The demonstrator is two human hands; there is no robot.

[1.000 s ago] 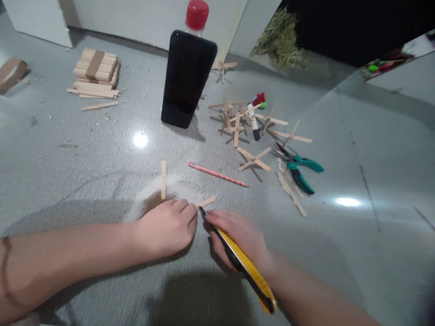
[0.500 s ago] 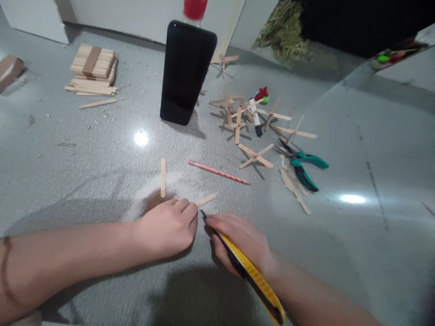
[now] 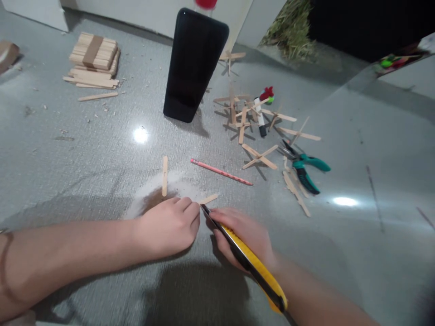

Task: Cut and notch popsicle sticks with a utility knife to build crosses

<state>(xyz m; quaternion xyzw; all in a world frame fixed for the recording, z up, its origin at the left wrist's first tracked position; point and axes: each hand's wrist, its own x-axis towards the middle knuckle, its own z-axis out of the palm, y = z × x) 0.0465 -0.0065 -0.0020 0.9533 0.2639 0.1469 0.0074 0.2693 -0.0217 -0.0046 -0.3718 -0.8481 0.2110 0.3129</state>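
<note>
My left hand (image 3: 175,224) is closed and pressed down near the surface, gripping a wooden craft stick (image 3: 208,198) whose free end sticks out to the right. My right hand (image 3: 239,237) is wrapped round a yellow and black utility knife (image 3: 253,260). The knife's tip meets the stick just right of my left fingers. Another craft stick (image 3: 165,175) with a small mark lies beyond my left hand, beside a brown and whitish dusty patch (image 3: 154,198). A pink pencil (image 3: 220,171) rests farther out. The stick's other end is hidden under my left hand.
A black phone (image 3: 196,65) leans upright against a red-capped bottle (image 3: 205,3). Banded craft sticks (image 3: 93,50) are stacked at back left. Crossed stick pieces (image 3: 260,156), a white marker (image 3: 259,117) and green-handled pliers (image 3: 302,167) lie to the right.
The knife's tip has moved up and onto the craft stick beside my left fingers. My left hand keeps its grip on the stick. The view has shifted slightly.
</note>
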